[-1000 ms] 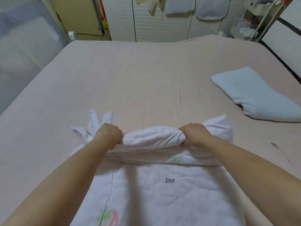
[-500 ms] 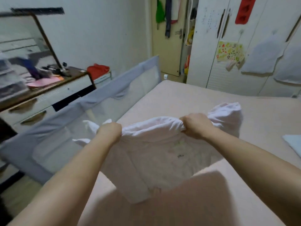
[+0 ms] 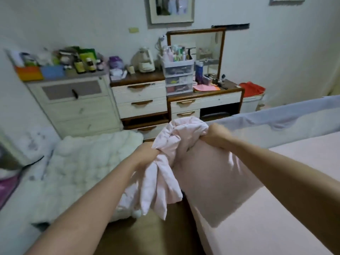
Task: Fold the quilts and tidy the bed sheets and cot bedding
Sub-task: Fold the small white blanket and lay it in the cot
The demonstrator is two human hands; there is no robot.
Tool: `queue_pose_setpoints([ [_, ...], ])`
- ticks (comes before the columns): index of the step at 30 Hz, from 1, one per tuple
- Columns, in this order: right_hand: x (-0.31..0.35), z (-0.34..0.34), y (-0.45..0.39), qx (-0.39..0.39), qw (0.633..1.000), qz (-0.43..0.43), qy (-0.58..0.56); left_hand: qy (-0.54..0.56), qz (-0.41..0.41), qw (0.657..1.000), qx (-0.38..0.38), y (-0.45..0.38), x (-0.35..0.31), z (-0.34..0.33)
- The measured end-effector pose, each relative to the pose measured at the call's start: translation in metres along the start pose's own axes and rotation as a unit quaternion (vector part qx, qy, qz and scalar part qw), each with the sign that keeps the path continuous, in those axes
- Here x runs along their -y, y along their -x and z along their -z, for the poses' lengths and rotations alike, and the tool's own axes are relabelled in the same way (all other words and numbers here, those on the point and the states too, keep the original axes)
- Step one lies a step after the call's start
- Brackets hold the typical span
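Two fists clamped on the same bundle here. Left hand (image 3: 145,153) down low and closer in, fingers curled tight round the gathered neck of the small pinkish-white quilt (image 3: 169,157). Right hand (image 3: 216,134) higher and further out, gripping the top bunch of it. So: held in the air, off the big bed (image 3: 276,208), hanging over the gap of floor between that bed and the lower cot mattress (image 3: 77,162) off to the left.

Long axis of the quilt tilted, running from the right fist down past the left fist, with the loose tail drooping below the left wrist toward the floor. Pretty scrunched, not much of a neat fold visible, bit blurry too.

Key bit for what's next, just guessing: cot bedding sits to the left and below, nearer the left hand, so probably a swing that way with the left leading, then a spread to flatten it. Risk of the dangling tail brushing the floor.

Further out: grey bed rail (image 3: 276,116) just behind the right fist, cluttered dresser (image 3: 147,92) against the wall beyond.
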State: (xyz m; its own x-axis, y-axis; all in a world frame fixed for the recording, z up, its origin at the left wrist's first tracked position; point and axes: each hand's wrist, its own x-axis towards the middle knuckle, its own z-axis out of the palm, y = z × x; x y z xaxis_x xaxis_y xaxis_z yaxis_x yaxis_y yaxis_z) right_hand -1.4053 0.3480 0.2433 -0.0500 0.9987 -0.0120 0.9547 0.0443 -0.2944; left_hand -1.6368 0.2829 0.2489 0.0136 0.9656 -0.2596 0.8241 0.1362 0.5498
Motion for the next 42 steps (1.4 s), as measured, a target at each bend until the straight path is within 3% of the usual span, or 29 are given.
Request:
queue_pose_setpoints([
  [3,0.082,-0.028,-0.029,0.039,0.997,0.064,-0.004,-0.13,0.078,0.986,-0.072,0.006,0.081,0.05],
  [7,0.162,-0.062,-0.054,0.072,0.981,0.174,0.037,-0.295,0.188,0.93,-0.112,0.018,0.165,0.102],
  [12,0.248,-0.096,-0.1,0.098,0.938,0.304,0.137,-0.32,0.282,0.898,-0.113,-0.007,0.251,0.143],
  [18,0.313,-0.124,-0.2,0.157,0.909,0.342,0.178,-0.288,0.284,0.91,-0.092,-0.086,0.31,0.19],
  [22,0.338,-0.134,-0.27,0.245,0.862,0.372,0.242,-0.29,0.285,0.911,-0.064,-0.139,0.339,0.214],
  [25,0.353,-0.145,-0.315,0.27,0.847,0.368,0.272,-0.297,0.272,0.914,-0.05,-0.181,0.358,0.231],
  [28,0.371,-0.169,-0.363,0.242,0.86,0.348,0.284,-0.309,0.255,0.915,-0.038,-0.239,0.382,0.251],
  [31,0.392,-0.194,-0.406,0.17,0.902,0.308,0.249,-0.311,0.249,0.916,-0.04,-0.31,0.412,0.282],
  [36,0.447,-0.225,-0.48,0.064,0.955,0.223,0.184,-0.356,0.218,0.908,0.034,-0.434,0.465,0.355],
  [38,0.479,-0.227,-0.512,0.041,0.961,0.202,0.185,-0.398,0.155,0.904,-0.012,-0.47,0.487,0.39],
  [42,0.529,-0.226,-0.558,-0.032,0.963,0.199,0.178,-0.358,0.106,0.919,-0.126,-0.515,0.508,0.449],
])
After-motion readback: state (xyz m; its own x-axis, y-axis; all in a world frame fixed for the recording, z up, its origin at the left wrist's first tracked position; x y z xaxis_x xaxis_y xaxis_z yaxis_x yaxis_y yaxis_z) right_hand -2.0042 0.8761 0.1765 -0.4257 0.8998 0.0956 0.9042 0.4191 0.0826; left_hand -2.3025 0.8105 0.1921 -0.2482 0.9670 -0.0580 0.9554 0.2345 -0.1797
